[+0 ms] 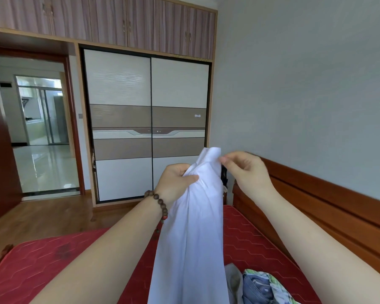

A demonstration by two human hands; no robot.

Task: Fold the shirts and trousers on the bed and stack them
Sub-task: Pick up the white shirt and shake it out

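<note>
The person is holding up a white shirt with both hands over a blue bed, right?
Not quite. The bed is red, not blue. The head view shows the left hand and right hand holding up the white shirt over it.

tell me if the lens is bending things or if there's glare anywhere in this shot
Head view: wide-angle bending, the wardrobe edges and the headboard bow outward. Head view: daylight glare on the shiny floor past the doorway. Head view: the white shirt, gripped by the left hand and right hand, is evenly lit and reasonably sharp.
</note>
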